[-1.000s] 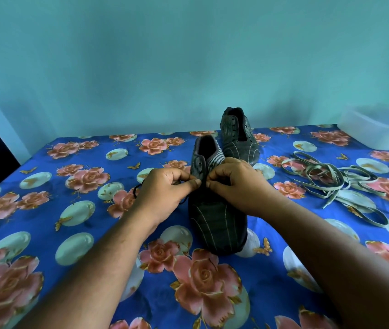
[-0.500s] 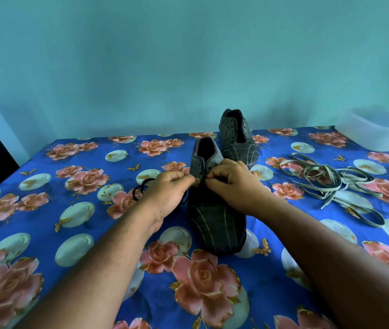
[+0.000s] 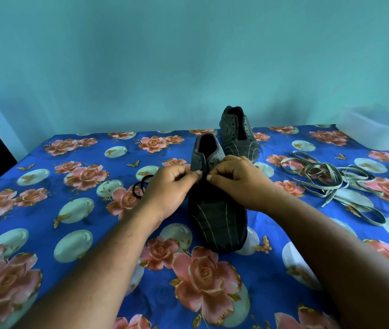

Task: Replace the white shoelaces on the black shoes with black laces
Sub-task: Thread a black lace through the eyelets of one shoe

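On the floral cloth: we have the near shoe point(image 3: 217, 219) standing toe toward us
Left hand point(image 3: 167, 188): fingers pinched at the shoe's throat, on what we cannot tell
Right hand point(image 3: 238, 184): fingers curled and pinching opposite
Black lace point(image 3: 139, 186): coiled just left of our left hand
Far shoe point(image 3: 236, 134): behind, unlaced
White laces point(image 3: 326, 179): heaped right, near a clear tub point(image 3: 378, 129)

— What can't you make out on the near shoe point(image 3: 217, 219)?
— Its eyelets and lacing sit behind both hands, the left hand point(image 3: 168, 189) and the right hand point(image 3: 238, 181), and whatever the fingertips pinch is too small to tell.
— And the black lace point(image 3: 139, 186)?
— Only loops show; the rest runs behind the left hand.
— Anything cut off?
— The tub point(image 3: 378, 129), by the right edge.
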`<state>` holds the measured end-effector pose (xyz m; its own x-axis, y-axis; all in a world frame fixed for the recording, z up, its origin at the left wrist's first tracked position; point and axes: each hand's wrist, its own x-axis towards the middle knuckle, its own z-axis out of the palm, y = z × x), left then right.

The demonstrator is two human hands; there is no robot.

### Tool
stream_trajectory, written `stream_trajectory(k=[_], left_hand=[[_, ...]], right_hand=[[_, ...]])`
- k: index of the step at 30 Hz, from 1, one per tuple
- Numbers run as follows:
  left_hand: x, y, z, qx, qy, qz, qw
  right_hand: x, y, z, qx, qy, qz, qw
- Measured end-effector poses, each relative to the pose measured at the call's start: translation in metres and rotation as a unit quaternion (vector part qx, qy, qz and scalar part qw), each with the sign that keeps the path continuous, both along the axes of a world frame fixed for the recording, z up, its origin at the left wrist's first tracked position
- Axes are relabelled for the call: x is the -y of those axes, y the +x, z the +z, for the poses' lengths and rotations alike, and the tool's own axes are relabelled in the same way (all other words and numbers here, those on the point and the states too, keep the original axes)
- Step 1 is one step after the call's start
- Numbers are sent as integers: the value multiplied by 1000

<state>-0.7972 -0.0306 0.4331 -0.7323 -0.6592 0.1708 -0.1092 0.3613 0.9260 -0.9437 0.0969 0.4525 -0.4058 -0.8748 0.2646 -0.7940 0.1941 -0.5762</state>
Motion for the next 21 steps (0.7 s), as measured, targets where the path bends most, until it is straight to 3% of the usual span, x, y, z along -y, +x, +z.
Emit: stream_trajectory(k=[4,11,16,21], left_hand=[[10,5,1,-8,4,-9,1000],[19,7,-4,6,-70,13,997],[20,4,-6,1,-164,-1,987],[27,6,-11,3,-118,-2,993]], right_hand=[[-4,-10,-3,-85,-3,34,996],[2,-12,-8,-28,-62,43,997],[1,-15,-8,-71,-44,-11,996],[-3,-25,-8,-58,-50,-30,997]])
